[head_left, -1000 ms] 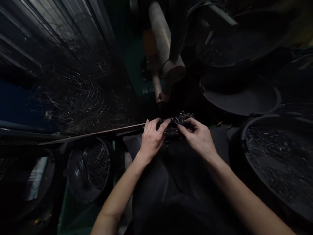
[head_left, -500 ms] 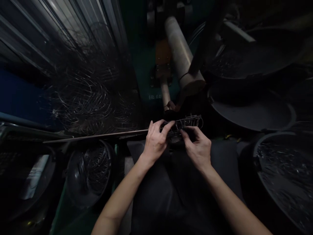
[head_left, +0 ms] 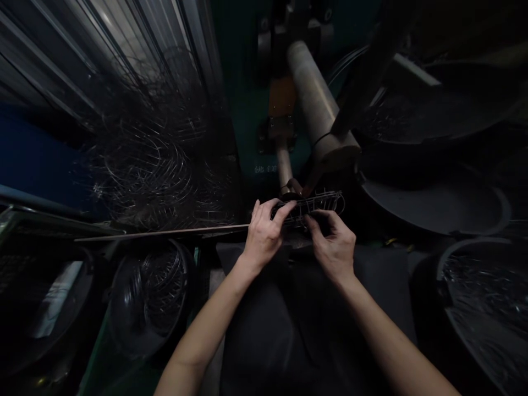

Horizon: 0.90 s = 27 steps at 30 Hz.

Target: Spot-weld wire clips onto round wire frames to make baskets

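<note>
Between my hands is a small wire frame (head_left: 325, 202) of thin metal bars, just below the tip of a machine's lower rod (head_left: 284, 168). My left hand (head_left: 266, 231) grips its left end, thumb and fingers bent round the wires. On the near side, my right hand (head_left: 333, 242) pinches it around the middle, with the fingers curled. The frame's right end, with a rounded loop, sticks out past my right fingers. A thick metal cylinder (head_left: 315, 93) slants down above the frame. The dim light hides the exact contact between rod and frame.
Tangled wire rings (head_left: 144, 165) are heaped at the left. A round tub (head_left: 117, 313) holds more rings at the lower left. Another tub (head_left: 443, 275) with small metal pieces stands at the right, below a wide dark basin (head_left: 437, 206). A thin strip (head_left: 185, 230) runs left from my left hand.
The machine and tubs appear shifted slightly right and down as the view moves. Both hands keep their hold on the wire frame, which now appears closer to the rod tip.
</note>
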Motion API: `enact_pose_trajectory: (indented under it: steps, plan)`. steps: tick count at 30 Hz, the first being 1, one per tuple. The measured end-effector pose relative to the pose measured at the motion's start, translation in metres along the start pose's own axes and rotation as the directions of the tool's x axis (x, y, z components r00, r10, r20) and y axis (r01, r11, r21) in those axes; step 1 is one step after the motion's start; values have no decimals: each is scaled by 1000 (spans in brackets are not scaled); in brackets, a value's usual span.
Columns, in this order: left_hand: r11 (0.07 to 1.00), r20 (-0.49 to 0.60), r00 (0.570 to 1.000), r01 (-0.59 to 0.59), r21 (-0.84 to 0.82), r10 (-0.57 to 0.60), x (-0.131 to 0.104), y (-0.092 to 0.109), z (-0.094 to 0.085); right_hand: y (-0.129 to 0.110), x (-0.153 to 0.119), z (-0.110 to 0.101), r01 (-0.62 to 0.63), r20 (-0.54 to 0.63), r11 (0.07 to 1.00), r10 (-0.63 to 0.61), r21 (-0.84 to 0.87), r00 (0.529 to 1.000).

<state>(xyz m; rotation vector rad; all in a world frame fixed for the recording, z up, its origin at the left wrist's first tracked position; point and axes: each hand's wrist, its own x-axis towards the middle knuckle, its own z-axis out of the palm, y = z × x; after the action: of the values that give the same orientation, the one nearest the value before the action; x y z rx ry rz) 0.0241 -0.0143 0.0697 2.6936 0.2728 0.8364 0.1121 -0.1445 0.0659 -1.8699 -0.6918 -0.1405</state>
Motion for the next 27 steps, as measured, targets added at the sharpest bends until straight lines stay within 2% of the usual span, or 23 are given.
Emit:
enact_pose_trajectory:
  steps: [11,22,27]
  plan:
    - [1000,-12,1000,-6,-13,6,2,-3,4,4,0,0,33,-12,999,-33,-13,999]
    - [1000,24,1000,6,-2,-6,5,-10,8,9,5,6,6,-13,1000,-6,-16,1000]
    - [999,56,998,-38,9,37,5,-20,11,16,1,13,-48,-5,999,48,-20,999]
